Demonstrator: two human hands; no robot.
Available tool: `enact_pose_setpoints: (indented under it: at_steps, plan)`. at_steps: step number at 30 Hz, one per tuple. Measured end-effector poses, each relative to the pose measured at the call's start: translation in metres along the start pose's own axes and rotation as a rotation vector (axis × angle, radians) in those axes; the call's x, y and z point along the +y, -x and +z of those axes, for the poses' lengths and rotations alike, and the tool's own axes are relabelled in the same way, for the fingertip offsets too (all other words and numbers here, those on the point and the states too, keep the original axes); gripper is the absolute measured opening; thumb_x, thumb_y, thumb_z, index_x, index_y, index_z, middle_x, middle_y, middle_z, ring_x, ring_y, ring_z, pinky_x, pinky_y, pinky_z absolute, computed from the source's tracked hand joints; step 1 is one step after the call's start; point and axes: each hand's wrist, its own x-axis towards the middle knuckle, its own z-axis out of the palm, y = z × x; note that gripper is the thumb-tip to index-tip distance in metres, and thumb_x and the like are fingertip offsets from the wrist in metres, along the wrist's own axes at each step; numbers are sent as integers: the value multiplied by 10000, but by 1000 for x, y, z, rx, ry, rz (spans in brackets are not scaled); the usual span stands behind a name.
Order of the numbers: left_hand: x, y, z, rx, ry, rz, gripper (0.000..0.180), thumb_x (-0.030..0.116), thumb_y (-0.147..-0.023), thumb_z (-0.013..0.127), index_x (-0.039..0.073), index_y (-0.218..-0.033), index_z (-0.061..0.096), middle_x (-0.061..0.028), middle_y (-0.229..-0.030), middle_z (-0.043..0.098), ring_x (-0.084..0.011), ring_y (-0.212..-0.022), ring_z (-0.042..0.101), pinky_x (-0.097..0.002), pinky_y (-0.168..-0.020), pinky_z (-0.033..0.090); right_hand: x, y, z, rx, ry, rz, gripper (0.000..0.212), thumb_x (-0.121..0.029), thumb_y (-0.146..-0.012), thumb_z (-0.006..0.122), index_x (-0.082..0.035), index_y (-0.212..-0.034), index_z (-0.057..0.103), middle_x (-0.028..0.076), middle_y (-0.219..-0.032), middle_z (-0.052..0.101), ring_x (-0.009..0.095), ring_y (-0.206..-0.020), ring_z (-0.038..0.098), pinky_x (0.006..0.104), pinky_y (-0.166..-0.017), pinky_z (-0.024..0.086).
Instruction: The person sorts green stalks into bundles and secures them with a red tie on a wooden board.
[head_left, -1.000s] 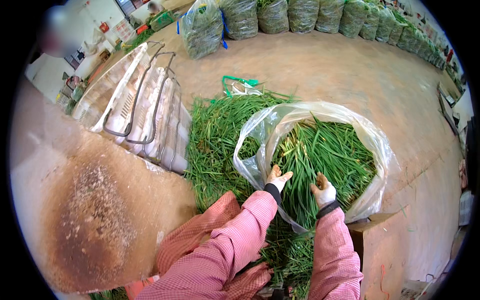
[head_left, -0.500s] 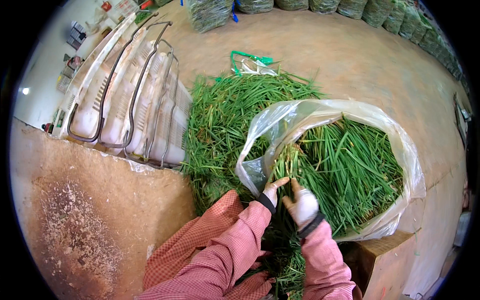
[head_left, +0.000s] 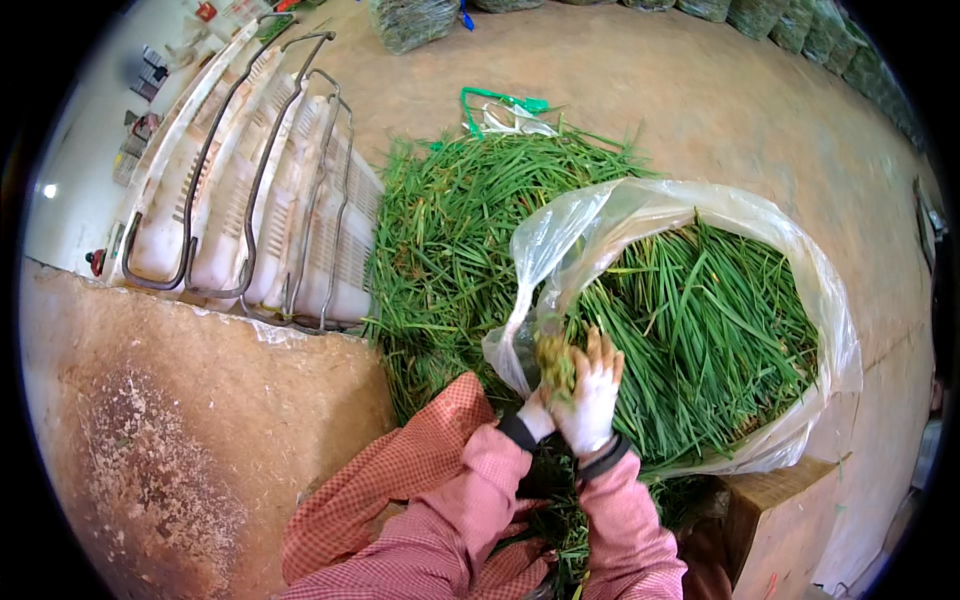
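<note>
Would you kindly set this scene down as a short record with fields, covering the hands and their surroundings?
Left hand: at a bunch of greens; partly hidden, grip unclear
Right hand: beside the left, appears to touch the same bunch, which is blurred
Container: open clear plastic bag, holding long green leaves
Left of bag: loose pile of greens
Further left: white crates
Lower right: brown box
Background: filled bags
</note>
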Motion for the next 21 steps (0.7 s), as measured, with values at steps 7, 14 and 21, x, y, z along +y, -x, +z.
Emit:
enact_pose_setpoints:
  at_steps: [7,14,21]
  plan:
    - [-11,54,58,83,931,-384,477,85,-684,586,51,-1121,399,-76,-1075,483,-196,-1005,471,-319,-870,384,-16,62,-41,-48,-632,158,784,-13,-545,697,8,-1215,292,172,-1217,370,273,-1071,434,322,-857,384]
    - [52,21,83,-77,-972,297,455,95,-670,583,64,-1114,485,-121,-1121,487,-264,-1056,450,-374,-926,340,69,29,-59,161,-1017,622,436,88,-659,545,27,-1082,457,88,-1023,546,154,-885,536,250,-796,429]
    - [18,-81,13,431,201,142,458,330,-822,478,15,-1149,417,-107,-1121,486,-166,-1015,477,-287,-882,361,65,-16,1,-244,-885,312,822,102,-557,595,-42,-1269,212,87,-1065,503,173,-956,492,274,-826,398]
